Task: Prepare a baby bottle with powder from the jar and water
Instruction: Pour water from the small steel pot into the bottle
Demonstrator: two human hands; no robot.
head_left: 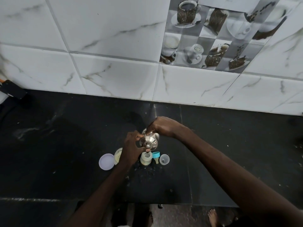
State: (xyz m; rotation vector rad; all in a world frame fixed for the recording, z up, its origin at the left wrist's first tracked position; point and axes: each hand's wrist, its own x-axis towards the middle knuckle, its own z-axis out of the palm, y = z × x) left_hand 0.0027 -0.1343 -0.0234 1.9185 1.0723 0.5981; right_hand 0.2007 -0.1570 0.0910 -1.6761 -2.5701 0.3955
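Both hands are up over the middle of the desk [65,145], close together. The left hand [132,148] curls its fingers round the edge of a knobbed steel lid [148,142]. The right hand [162,126] grips the steel vessel [151,132] just behind it from above. The lid tilts towards the near side, above the open baby bottle [145,159].

Left of the bottle stand the powder jar [118,155] and its lilac lid [106,161]. To its right lie a blue teat collar [156,156] and a clear cap [164,159]. White marbled wall tiles [98,38] rise behind.
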